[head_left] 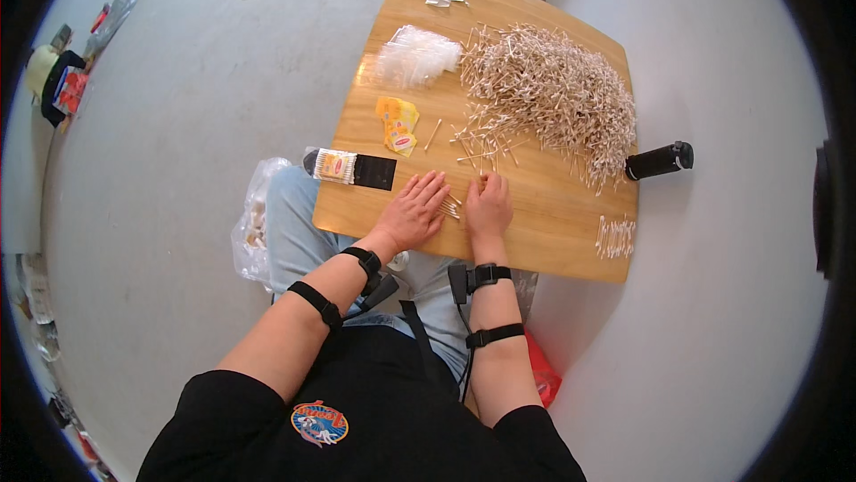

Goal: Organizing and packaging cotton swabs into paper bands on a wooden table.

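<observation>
My left hand lies flat on the wooden table with its fingers stretched out. Beside its fingers, partly covered by it, is a small row of cotton swabs. My right hand rests just right of that row, fingers curled and pressed together; what they hold, if anything, is hidden. Loose cotton swabs lie scattered right beyond its fingertips. Further off rises a large heap of cotton swabs. Left of my left hand, a filled pack of swabs sits on a black strip at the table's edge.
Yellow printed cards and a stack of clear plastic bags lie on the table's left side. A black cylinder juts from its right edge. Another row of swabs lies near the right corner. A clear bag hangs by my left knee.
</observation>
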Demonstrator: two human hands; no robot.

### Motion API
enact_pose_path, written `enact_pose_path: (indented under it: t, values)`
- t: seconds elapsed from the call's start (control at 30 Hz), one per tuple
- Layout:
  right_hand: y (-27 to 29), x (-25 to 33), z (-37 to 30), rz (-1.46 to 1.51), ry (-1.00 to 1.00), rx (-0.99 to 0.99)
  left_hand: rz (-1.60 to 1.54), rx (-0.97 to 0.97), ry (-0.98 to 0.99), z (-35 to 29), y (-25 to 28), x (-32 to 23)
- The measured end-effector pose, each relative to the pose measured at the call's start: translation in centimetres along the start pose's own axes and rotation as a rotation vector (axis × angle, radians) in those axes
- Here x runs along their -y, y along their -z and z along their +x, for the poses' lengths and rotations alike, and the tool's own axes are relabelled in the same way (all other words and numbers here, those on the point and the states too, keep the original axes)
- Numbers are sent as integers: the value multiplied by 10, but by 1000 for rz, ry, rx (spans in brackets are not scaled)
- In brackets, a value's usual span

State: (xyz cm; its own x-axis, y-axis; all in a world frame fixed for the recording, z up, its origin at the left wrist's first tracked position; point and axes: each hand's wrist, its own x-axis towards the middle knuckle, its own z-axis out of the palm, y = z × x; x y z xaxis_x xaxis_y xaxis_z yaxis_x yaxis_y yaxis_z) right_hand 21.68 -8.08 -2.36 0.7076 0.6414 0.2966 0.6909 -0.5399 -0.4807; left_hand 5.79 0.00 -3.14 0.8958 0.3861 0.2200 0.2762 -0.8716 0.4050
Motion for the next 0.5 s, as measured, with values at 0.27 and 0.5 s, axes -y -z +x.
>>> enact_pose_path:
  t: [0.27, 0.5]
  values:
    - [-5, 2, 10, -83, -28, -60, -72, -11, 35, 0, 4, -1]
    - [-13, -7, 19, -122, 26, -14, -94, -56, 7, 2, 5, -2]
